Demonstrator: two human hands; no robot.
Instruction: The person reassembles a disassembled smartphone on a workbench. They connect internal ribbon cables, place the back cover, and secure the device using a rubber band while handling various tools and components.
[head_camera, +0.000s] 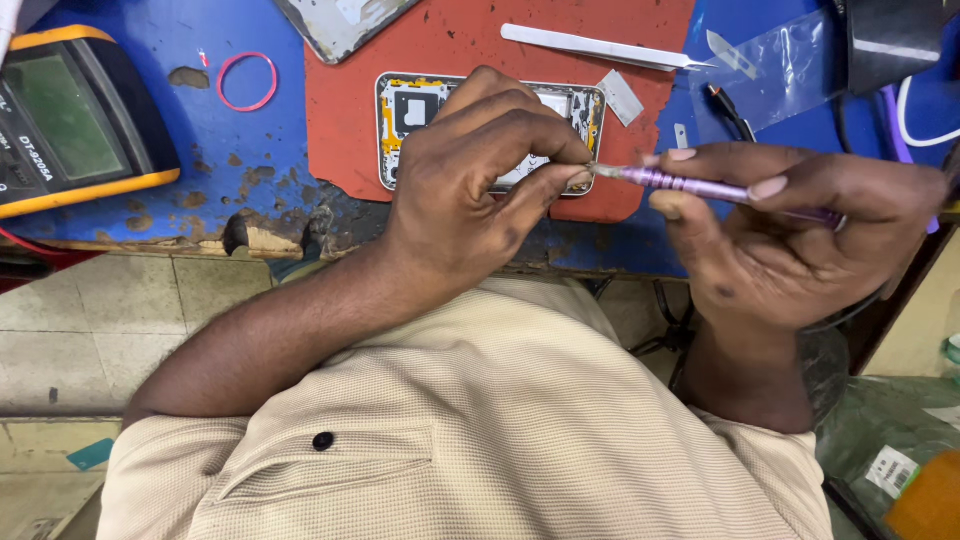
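- The right hand (790, 235) grips a purple tool (700, 187) with closed fingers; its long axis lies almost level, with the tip pointing left.
- The left hand (480, 175) pinches the tool tip (603, 171) between thumb and forefinger.
- Both hands are above the table (240, 140) edge, just in front of the opened phone (415, 105) on the red mat (470, 40).
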